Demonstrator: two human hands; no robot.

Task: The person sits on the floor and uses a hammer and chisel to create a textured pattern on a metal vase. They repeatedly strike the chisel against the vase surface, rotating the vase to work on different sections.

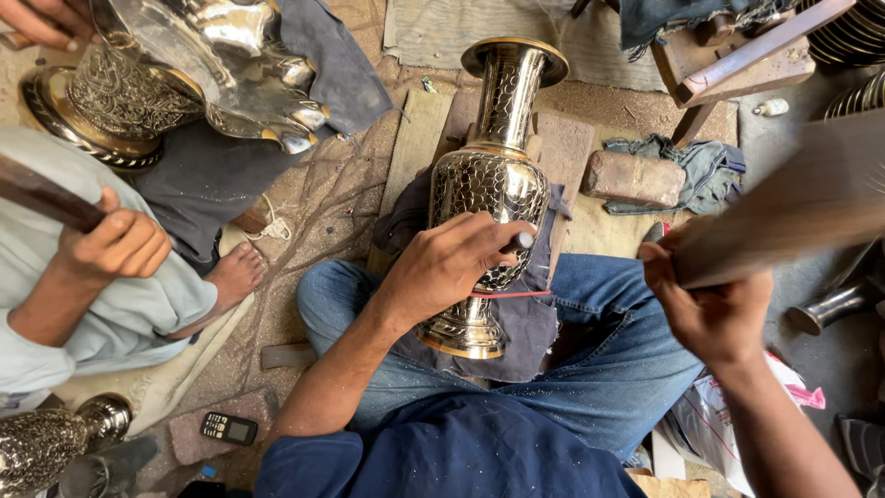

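A tall engraved metal vase with a gold rim lies lengthwise across my lap on a dark cloth. My left hand rests on its belly and grips a small metal punch against the surface. My right hand is raised to the right, closed around a wooden mallet that is blurred by motion. A thin red band crosses the vase near its foot.
A co-worker at left holds a wooden handle in a hand and another engraved vessel. A brick lies on cloth at right. A small phone sits on the floor. Metal pieces and stacked plates lie at right.
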